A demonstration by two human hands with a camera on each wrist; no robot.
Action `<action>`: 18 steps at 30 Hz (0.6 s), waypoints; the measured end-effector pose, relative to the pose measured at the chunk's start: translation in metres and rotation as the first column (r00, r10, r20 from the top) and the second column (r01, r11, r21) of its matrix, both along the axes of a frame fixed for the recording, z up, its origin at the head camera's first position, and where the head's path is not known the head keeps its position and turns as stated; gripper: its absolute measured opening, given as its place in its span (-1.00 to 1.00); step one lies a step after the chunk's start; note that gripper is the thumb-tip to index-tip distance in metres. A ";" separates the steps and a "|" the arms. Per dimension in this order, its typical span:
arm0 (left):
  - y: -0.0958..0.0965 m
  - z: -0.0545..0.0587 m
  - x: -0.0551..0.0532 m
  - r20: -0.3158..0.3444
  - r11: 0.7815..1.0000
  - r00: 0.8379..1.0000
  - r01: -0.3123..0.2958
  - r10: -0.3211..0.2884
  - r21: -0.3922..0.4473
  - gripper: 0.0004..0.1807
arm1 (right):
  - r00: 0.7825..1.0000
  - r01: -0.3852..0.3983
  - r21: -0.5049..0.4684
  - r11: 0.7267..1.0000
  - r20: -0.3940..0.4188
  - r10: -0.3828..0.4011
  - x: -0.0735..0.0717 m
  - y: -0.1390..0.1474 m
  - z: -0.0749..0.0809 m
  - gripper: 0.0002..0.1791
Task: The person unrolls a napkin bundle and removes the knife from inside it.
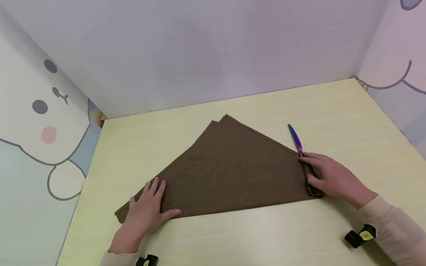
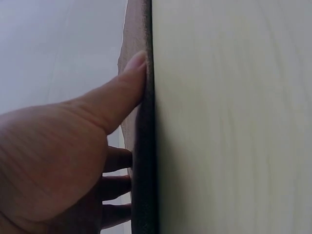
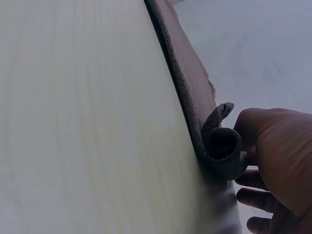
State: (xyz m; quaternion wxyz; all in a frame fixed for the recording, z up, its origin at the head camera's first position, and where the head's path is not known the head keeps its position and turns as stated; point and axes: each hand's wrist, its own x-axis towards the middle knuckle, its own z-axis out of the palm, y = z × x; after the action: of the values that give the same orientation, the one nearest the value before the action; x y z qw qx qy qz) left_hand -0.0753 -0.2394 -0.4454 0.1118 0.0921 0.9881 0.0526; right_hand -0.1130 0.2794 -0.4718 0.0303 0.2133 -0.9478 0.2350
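A brown cloth napkin (image 1: pixel 225 171), folded into a wide triangle, lies with its long straight edge toward me and its peak, two points side by side, facing away. My left hand (image 1: pixel 146 210) rests on its left end with fingers spread, the thumb along the near edge. At the right end the cloth curls over, and my right hand (image 1: pixel 332 178) holds this curled end (image 3: pixel 222 146) between thumb and fingers. A table knife (image 1: pixel 294 137) with a shiny blue-purple blade sticks out beyond the cloth there; its handle is hidden by the cloth and my fingers.
The pale wooden table (image 1: pixel 247 248) ends at a plain light wall (image 1: pixel 201 41) at the back. Panels with cartoon animals stand on the left and right. A small black wrist camera (image 1: pixel 147 262) is on the left sleeve, another (image 1: pixel 360 236) on the right.
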 end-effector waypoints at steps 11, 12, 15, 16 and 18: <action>-0.001 0.001 -0.001 0.007 1.000 1.000 -0.001 0.001 0.013 0.12 | 1.000 0.000 0.009 1.000 -0.002 0.000 0.004 0.000 0.001 -0.45; 0.000 0.001 -0.001 0.008 1.000 1.000 0.000 0.000 0.015 0.12 | 1.000 -0.001 0.011 1.000 -0.004 0.001 0.005 0.000 0.001 -0.45; 0.003 0.002 0.000 0.005 1.000 1.000 0.004 -0.004 0.010 0.10 | 1.000 -0.010 0.017 1.000 -0.027 0.011 0.008 0.000 0.003 -0.43; 0.006 0.003 0.001 0.002 1.000 1.000 0.010 -0.010 0.010 0.09 | 0.999 -0.015 0.018 1.000 -0.041 0.015 0.010 0.000 0.004 -0.43; 0.013 0.005 0.003 -0.011 0.999 0.999 0.032 -0.032 0.008 0.07 | 0.997 -0.020 0.027 0.999 -0.071 0.022 0.014 0.000 0.005 -0.42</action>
State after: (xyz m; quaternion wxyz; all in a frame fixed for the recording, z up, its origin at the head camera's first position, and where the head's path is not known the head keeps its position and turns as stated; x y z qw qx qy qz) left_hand -0.0726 -0.2261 -0.4407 0.1071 0.1084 0.9868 0.0541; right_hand -0.0994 0.2792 -0.4663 0.0589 0.2320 -0.9469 0.2149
